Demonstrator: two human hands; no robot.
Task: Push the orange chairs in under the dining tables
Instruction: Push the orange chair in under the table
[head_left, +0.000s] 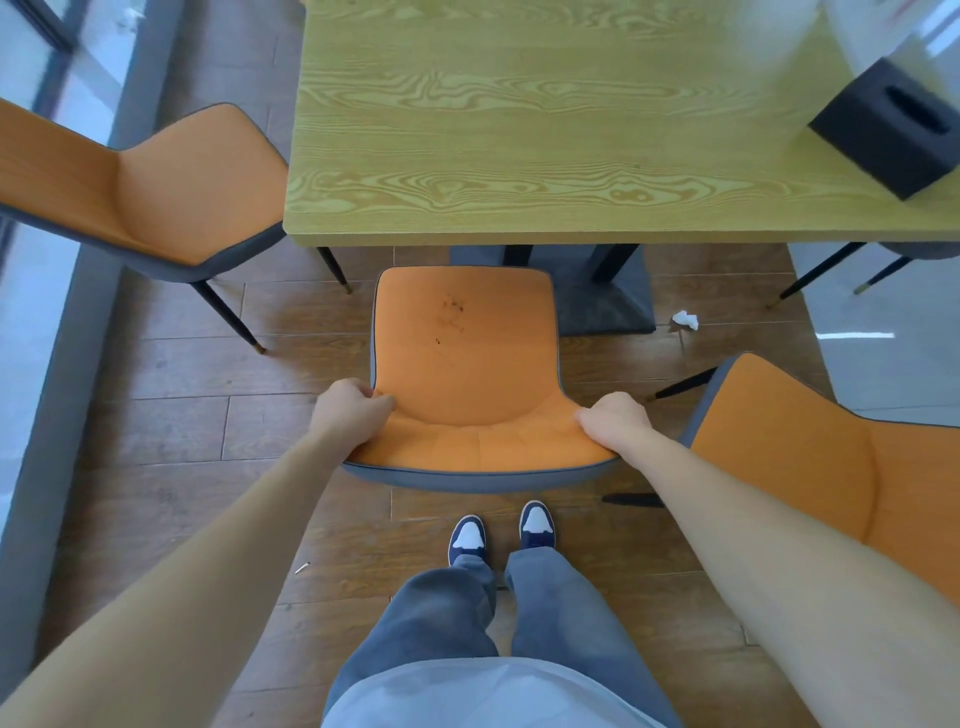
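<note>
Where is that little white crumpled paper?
In the head view, the crumpled white paper lies on the wooden floor right of centre, beside the table's dark base plate, below the table's near edge.

Bright daylight from left window (31, 104); glare upper right; blurred, bowed edges

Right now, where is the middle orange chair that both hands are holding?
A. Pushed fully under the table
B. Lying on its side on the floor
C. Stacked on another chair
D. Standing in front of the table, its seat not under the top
D: the middle chair stands upright, its whole seat visible before the table edge, with the left hand and right hand gripping its backrest.
</note>
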